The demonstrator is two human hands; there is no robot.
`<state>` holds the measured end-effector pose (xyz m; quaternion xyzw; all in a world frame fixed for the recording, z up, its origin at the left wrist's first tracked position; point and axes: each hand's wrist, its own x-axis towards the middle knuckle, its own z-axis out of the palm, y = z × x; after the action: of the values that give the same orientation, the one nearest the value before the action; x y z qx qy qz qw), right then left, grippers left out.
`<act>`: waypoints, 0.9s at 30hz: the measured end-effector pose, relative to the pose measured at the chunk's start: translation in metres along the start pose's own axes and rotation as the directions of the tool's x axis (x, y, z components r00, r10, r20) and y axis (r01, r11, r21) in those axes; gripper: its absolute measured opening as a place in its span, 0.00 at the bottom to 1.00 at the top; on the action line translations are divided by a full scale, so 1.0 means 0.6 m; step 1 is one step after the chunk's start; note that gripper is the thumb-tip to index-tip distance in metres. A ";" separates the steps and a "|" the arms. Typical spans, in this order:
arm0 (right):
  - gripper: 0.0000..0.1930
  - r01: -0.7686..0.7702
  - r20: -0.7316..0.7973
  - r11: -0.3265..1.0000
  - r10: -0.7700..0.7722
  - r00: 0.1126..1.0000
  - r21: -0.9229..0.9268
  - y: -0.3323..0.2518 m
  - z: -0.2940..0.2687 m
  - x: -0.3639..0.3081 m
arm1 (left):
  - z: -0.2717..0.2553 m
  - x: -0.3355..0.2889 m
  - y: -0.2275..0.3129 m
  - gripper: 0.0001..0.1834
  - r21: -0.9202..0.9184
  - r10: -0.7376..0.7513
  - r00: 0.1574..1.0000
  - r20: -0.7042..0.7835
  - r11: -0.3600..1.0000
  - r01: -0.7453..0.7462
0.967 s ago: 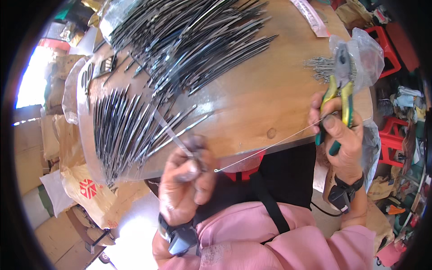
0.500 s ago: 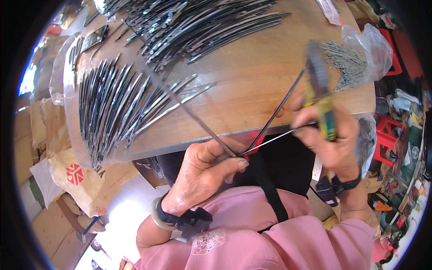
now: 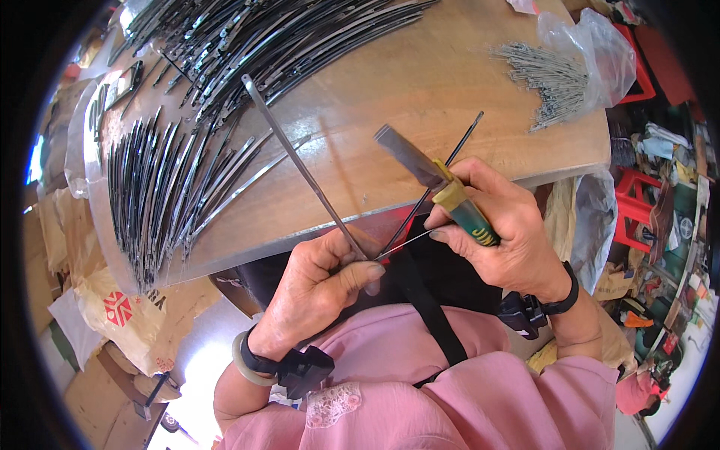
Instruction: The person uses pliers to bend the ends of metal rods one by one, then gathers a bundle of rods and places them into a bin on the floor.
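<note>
My left hand is closed over the lap at the table's front edge, thumb and fingers pinching a grey metal strip near its lower end. The strip slants up and leftward. From the same pinch a black rod rises to the right, passing behind the pliers. A thin silvery wire runs between the two hands. My right hand is wrapped round pliers with yellow and green handles, their head pointing up-left with nothing in it. Its thumb and fingertip also pinch the wire's right end.
The wooden table bears a large pile of dark metal strips and a smaller fanned bundle. A bunch of thin wire pieces lies by a clear plastic bag. Red stools stand at right.
My right hand has come nearer the left hand, and the pliers' head has swung from upright to leaning left. The left hand keeps its pinch. The whole view has shifted slightly.
</note>
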<state>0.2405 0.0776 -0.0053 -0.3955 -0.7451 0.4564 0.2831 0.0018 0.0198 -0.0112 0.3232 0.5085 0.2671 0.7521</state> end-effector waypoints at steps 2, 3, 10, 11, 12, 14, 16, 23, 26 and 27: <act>0.11 0.036 -0.029 0.986 -0.041 0.999 -0.163 -0.004 0.002 -0.002 | 0.002 0.000 0.012 0.02 -0.019 -0.105 0.994 0.023 0.994 0.106; 0.11 0.064 -0.035 0.959 -0.077 0.996 -0.275 -0.012 -0.002 0.000 | 0.002 -0.002 0.015 0.02 -0.028 -0.159 0.987 0.030 0.987 0.159; 0.17 0.322 0.145 0.782 -0.291 0.946 -0.533 -0.015 -0.023 0.038 | -0.001 -0.008 0.009 0.03 0.090 -0.086 0.996 0.035 0.993 0.082; 0.17 0.340 0.162 0.781 -0.300 0.940 -0.524 -0.013 -0.020 0.041 | 0.000 -0.009 0.008 0.03 0.093 -0.064 0.997 0.035 0.994 0.060; 0.18 0.336 0.160 0.793 -0.297 0.941 -0.507 -0.008 -0.016 0.040 | -0.001 -0.007 0.007 0.03 0.097 -0.043 0.998 0.038 0.994 0.040; 0.18 0.321 0.154 0.813 -0.282 0.947 -0.485 -0.004 -0.010 0.039 | -0.006 -0.008 0.014 0.07 0.168 -0.105 0.994 0.034 0.981 0.098; 0.18 0.293 0.146 0.824 -0.254 0.956 -0.484 -0.004 -0.011 0.039 | -0.012 -0.008 0.026 0.13 0.168 -0.082 0.994 0.073 0.983 0.069; 0.18 0.313 0.123 0.784 -0.294 0.948 -0.536 -0.018 0.001 0.025 | -0.072 -0.002 0.035 0.22 0.194 0.265 0.946 0.188 0.934 -0.300; 0.17 0.309 0.119 0.788 -0.292 0.949 -0.532 -0.033 0.013 0.025 | -0.047 0.004 0.037 0.17 0.100 0.173 0.967 0.186 0.976 -0.194; 0.16 0.301 0.134 0.793 -0.272 0.953 -0.529 -0.036 0.016 0.024 | -0.038 0.007 0.038 0.15 -0.011 0.042 0.977 0.208 0.999 -0.041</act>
<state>0.2182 0.0792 0.0112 -0.3300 -0.9018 0.1881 0.2061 -0.0196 0.0425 -0.0026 0.3574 0.4191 0.2490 0.7966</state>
